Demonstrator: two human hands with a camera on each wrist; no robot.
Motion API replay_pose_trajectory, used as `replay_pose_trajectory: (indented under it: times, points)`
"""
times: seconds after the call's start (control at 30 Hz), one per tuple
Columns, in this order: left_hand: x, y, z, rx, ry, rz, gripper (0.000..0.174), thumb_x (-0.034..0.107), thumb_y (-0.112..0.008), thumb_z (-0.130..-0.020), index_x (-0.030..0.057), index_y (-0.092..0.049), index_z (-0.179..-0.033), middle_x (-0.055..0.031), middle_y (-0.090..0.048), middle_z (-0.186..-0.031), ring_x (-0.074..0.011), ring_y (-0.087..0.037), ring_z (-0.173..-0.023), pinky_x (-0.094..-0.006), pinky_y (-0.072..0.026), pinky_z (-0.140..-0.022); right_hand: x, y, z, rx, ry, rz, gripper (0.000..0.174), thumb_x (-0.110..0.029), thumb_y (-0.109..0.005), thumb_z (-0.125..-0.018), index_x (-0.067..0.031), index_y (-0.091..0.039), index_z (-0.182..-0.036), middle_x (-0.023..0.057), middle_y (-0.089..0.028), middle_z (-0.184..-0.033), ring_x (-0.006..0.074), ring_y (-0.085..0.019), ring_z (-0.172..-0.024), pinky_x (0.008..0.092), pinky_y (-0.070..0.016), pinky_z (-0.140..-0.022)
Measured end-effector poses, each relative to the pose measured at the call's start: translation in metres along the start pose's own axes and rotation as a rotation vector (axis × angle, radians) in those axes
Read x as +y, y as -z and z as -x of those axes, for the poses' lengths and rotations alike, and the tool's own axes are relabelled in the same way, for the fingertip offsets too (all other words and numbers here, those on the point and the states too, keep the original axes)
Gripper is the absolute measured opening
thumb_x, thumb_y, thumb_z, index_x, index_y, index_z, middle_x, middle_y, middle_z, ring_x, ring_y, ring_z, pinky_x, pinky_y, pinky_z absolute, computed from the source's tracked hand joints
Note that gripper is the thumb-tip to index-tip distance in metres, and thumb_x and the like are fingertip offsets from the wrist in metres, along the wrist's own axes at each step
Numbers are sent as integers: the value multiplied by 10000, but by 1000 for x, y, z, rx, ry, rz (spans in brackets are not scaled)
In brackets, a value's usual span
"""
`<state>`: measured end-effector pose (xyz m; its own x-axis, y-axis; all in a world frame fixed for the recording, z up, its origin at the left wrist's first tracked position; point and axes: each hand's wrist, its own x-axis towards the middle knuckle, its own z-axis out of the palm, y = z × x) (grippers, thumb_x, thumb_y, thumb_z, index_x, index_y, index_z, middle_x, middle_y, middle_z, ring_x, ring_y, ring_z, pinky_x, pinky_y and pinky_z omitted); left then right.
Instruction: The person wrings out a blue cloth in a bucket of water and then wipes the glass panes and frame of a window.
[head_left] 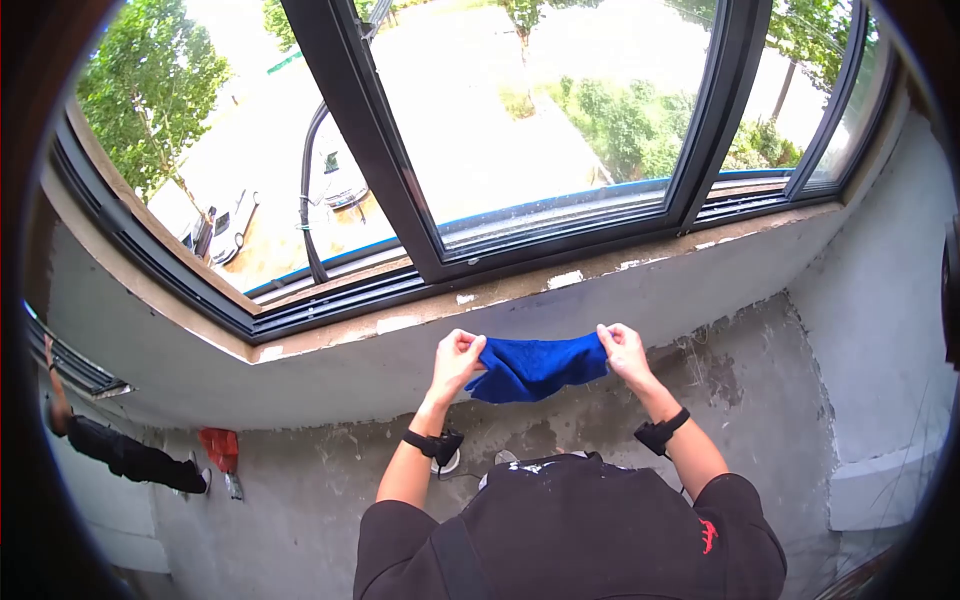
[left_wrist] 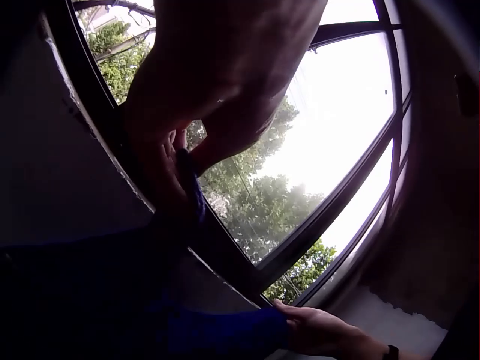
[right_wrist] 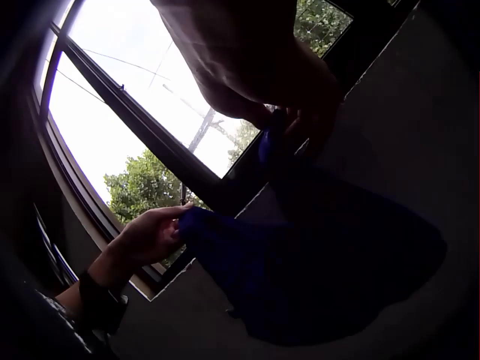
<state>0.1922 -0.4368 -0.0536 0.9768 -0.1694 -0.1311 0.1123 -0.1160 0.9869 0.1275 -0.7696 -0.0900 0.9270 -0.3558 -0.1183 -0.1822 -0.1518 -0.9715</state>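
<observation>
Two top corners of the blue cloth [head_left: 540, 368] are pinched in curled fingers [head_left: 468, 346], left hand [head_left: 456, 360] and right hand [head_left: 625, 350], just below the window ledge [head_left: 600, 270]. It sags: soft and light, I think.

I log: cloth [head_left: 538, 366] – plain blue | window frame [head_left: 400, 215] – black | wall [head_left: 620, 300] – grey, patchy | sleeves [head_left: 745, 520] – black | floor rag [head_left: 220, 447] – red
</observation>
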Motion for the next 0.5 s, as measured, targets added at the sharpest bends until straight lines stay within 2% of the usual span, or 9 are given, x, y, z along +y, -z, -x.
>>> replay_pose_trajectory:
  times: [0.13, 0.2, 0.23, 0.3, 0.33, 0.37, 0.4, 0.43, 0.5]
  points:
    - [5, -47, 18, -161, -36, 35, 221, 171, -724, -947, -21, -614, -958, -74, -684, -852, -112, -676, -774, -273, -608, -642, -32, -63, 22, -328, 5, -230, 209, -243, -667, -1004, -40, -686, -953, -53, -617, -750, 14, -502, -636, 198, -390, -564]
    - [14, -59, 24, -213, -38, 52, 203, 165, -720, -954, -7, -616, -987, -74, -694, -928, -123, -691, -829, -269, -613, -715, -45, -81, 30, -361, 140, -213, 241, -220, -670, -998, 18, -692, -1024, 0, -678, -784, 40, -570, -691, 215, -454, -601]
    - [13, -59, 23, -218, -35, 18, 215, 149, -704, -963, -25, -637, -1068, -96, -705, -972, -140, -695, -881, -288, -607, -791, -50, -81, 31, -364, 140, -214, 241, -220, -670, -998, 18, -692, -1024, 0, -678, -784, 40, -570, -691, 215, -454, -601]
    - [14, -53, 23, -278, -36, 144, 244, 134, -706, -957, -38, -640, -1118, -101, -711, -989, -130, -687, -886, -279, -593, -794, -60, -79, 33, -372, 116, -227, 316, -254, -714, -963, 31, -678, -1097, 56, -719, -894, 90, -646, -801, 253, -533, -719]
    - [15, -49, 23, -339, -38, 274, 282, 119, -708, -950, -50, -643, -1167, -105, -717, -1007, -121, -680, -891, -271, -579, -797, -64, -76, 35, -379, 116, -226, 316, -254, -714, -963, 31, -678, -1097, 56, -719, -894, 90, -646, -801, 253, -533, -719]
    - [16, -41, 25, -427, 11, 253, 355, 109, -643, -988, -67, -598, -1293, -174, -687, -1173, -204, -674, -1081, -347, -553, -984, -68, -72, 37, -417, 160, -133, 367, -278, -740, -938, 27, -665, -1127, 77, -720, -945, 118, -664, -853, 278, -549, -761]
    - [19, -38, 28, -416, 9, 257, 355, 109, -643, -988, -67, -598, -1293, -174, -687, -1173, -204, -674, -1081, -347, -553, -984, -71, -68, 38, -457, 206, -40, 423, -303, -766, -913, 23, -651, -1158, 98, -720, -996, 145, -683, -905, 303, -565, -803]
    - [21, -35, 31, -465, 116, 342, 361, 103, -614, -994, -68, -589, -1312, -177, -679, -1197, -218, -668, -1110, -350, -544, -1002, -72, -65, 40, -520, 164, -8, 526, -338, -812, -862, 10, -619, -1206, 130, -707, -1068, 191, -691, -990, 345, -573, -857]
    - [26, -30, 37, -539, 223, 415, 370, 72, -531, -999, -51, -586, -1343, -168, -668, -1242, -238, -660, -1154, -349, -526, -1038, -67, -63, 40, -568, 233, 46, 524, -324, -816, -860, 8, -611, -1210, 130, -706, -1067, 199, -693, -992, 350, -575, -854]
